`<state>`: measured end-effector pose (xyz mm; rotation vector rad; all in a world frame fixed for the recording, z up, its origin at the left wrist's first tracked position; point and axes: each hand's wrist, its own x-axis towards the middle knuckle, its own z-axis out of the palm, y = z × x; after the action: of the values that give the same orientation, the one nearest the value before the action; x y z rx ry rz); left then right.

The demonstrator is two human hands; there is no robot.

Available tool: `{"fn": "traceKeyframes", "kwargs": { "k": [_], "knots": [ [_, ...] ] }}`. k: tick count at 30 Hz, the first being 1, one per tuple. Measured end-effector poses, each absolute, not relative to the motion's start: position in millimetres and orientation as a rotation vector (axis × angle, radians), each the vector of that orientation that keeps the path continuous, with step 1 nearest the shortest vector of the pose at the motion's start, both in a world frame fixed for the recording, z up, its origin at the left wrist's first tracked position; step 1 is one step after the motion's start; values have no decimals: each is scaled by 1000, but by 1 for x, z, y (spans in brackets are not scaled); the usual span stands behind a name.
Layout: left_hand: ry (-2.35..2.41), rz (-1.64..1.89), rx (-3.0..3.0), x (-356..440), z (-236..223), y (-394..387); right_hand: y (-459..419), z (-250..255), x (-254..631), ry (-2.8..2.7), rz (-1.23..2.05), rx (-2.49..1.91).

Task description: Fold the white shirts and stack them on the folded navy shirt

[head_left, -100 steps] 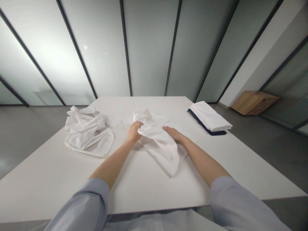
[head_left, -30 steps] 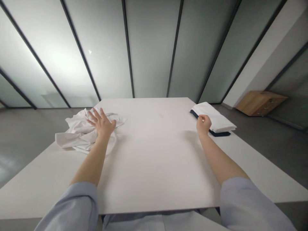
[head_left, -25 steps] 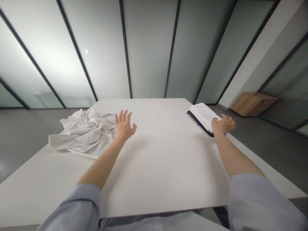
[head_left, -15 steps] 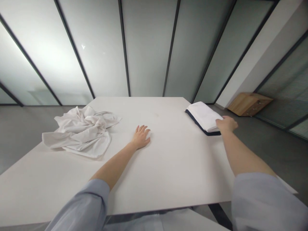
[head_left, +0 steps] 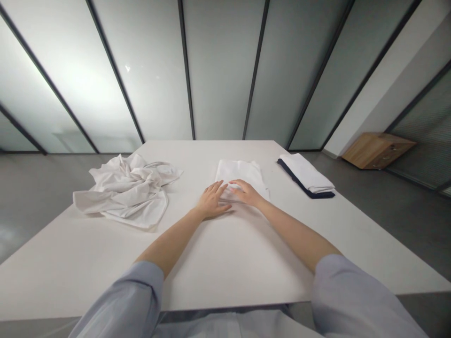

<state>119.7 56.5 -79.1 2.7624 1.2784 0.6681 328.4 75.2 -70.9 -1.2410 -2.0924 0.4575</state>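
A folded white cloth (head_left: 243, 176) lies flat in the middle of the white table (head_left: 225, 253). My left hand (head_left: 211, 201) rests at its near left edge with fingers stretched out. My right hand (head_left: 246, 192) lies on the cloth's near edge, its fingers curled over the fabric in a light grip. A crumpled heap of white cloth (head_left: 127, 190) sits to the left, apart from both hands. At the right a stack of folded cloths (head_left: 308, 176), white over dark blue, lies near the table's edge.
Frosted glass panels with dark frames stand behind the table. A wooden cabinet (head_left: 377, 149) sits on the grey floor at the far right. My light blue sleeves fill the bottom of the view.
My right hand has come from the stack at the right to the table's middle, where a folded white cloth now lies. My left hand has shifted slightly to meet it.
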Motion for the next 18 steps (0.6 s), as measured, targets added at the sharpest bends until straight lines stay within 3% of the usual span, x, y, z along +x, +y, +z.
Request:
{"fn": "traceKeyframes", "kwargs": {
  "k": [3, 6, 9, 14, 18],
  "knots": [
    [1338, 478, 2791, 122, -79, 59, 79, -73, 336, -2064, 123, -1678],
    [1542, 428, 2764, 127, -76, 59, 77, -75, 344, -2117, 69, -1894],
    [1699, 449, 2731, 127, -71, 58, 72, -75, 342, -2175, 176, -1810],
    [1483, 492, 2689, 114, -73, 61, 78, -76, 346, -1976, 377, -1594],
    [1474, 902, 2124, 109, -80, 80, 93, -83, 364, -1495, 193, -1496]
  ]
}}
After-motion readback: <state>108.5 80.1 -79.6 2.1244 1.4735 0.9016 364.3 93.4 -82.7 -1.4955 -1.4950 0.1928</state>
